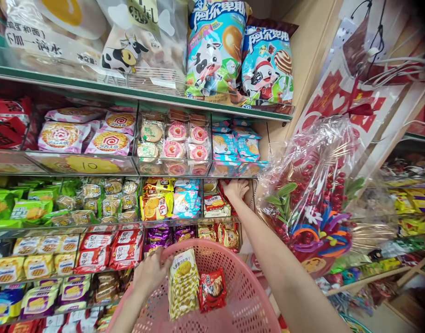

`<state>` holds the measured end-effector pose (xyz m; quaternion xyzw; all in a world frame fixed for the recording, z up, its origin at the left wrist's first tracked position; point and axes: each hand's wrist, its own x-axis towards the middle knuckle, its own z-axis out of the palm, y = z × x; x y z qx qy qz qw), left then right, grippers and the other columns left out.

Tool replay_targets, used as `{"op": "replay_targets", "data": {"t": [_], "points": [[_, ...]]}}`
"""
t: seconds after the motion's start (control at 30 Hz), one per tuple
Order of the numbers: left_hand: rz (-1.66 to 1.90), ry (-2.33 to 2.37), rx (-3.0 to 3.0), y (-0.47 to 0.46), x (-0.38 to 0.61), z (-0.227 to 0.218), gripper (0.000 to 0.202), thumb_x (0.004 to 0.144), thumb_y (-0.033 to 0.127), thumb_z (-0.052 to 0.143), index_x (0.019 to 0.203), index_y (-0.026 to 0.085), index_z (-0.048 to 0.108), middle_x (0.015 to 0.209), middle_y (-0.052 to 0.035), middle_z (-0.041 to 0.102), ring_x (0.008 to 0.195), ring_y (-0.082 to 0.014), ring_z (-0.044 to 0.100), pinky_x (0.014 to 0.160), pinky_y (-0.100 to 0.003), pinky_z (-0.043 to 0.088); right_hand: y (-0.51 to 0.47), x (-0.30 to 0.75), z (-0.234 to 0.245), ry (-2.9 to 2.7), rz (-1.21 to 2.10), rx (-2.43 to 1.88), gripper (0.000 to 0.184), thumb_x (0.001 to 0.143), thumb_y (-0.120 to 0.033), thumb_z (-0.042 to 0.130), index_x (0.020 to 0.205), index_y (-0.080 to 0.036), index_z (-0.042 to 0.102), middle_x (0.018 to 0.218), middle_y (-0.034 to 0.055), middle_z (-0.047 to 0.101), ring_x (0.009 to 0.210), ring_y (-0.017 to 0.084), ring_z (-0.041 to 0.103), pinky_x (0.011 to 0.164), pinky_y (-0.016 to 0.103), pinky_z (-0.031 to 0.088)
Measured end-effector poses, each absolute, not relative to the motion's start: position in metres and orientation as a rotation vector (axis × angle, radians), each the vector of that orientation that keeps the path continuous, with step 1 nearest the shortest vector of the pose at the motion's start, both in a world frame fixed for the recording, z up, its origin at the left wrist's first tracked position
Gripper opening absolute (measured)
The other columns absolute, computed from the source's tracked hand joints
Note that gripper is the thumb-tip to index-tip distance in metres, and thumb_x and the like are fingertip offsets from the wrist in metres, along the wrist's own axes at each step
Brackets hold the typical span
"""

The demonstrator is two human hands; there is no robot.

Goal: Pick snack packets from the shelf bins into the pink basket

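My left hand (150, 270) grips the left rim of a pink perforated plastic basket (235, 259). Inside the basket lie a yellow-and-white biscuit packet (183, 284) and a smaller red snack packet (212, 290). My right hand (237, 188) reaches past the basket into the right-end compartment of a shelf, its fingers curled and partly hidden. A dark red wrapper (229, 196) shows close by those fingers; whether they hold it is unclear. Cream-and-red snack packets (215, 203) sit just left of that hand.
Clear dividers and front lips (177, 222) edge the stacked shelves of wrapped biscuits. Large snack bags (215, 55) stand on the top shelf. To the right, a plastic-wrapped decorative bouquet (312, 208) juts out beside my right forearm. More packets fill the far-right shelves (411, 203).
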<state>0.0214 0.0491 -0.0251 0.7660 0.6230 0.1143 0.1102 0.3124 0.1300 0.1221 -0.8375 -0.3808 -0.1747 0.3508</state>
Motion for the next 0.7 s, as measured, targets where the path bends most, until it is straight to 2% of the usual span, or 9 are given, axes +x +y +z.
{"op": "replay_targets", "data": {"t": [0.2,0.47,0.7], "points": [[0.313,1.851,2.238,0.0476,0.0182,-0.0222,0.054,0.084,0.050,0.029,0.121,0.015,0.047,0.101,-0.0168,0.068,0.093,-0.0328,0.063,0.072,-0.040,0.046,0.1356,0.3058,0.1179,-0.918,-0.439,-2.171,0.052,0.074,-0.048,0.054,0.101,-0.004,0.057,0.113,0.0255,0.046,0.104,0.035,0.036,0.082,0.042,0.027],[0.332,1.833,2.242,0.0494,0.0209,-0.0231,0.049,0.083,0.049,0.030,0.115,0.017,0.050,0.103,-0.0163,0.067,0.091,-0.0333,0.064,0.070,-0.040,0.046,0.1384,0.3057,0.1195,-0.887,-0.429,-2.159,0.048,0.068,-0.050,0.059,0.090,-0.007,0.062,0.108,0.0246,0.050,0.101,0.035,0.038,0.081,0.044,0.026],[0.332,1.814,2.248,0.0509,0.0219,-0.0218,0.045,0.083,0.048,0.030,0.109,0.017,0.051,0.097,-0.0161,0.069,0.092,-0.0359,0.063,0.069,-0.043,0.046,0.1325,0.3095,0.1183,-0.900,-0.403,-2.107,0.058,0.068,-0.050,0.058,0.106,-0.007,0.056,0.110,0.0222,0.051,0.102,0.034,0.042,0.081,0.041,0.027]]}}
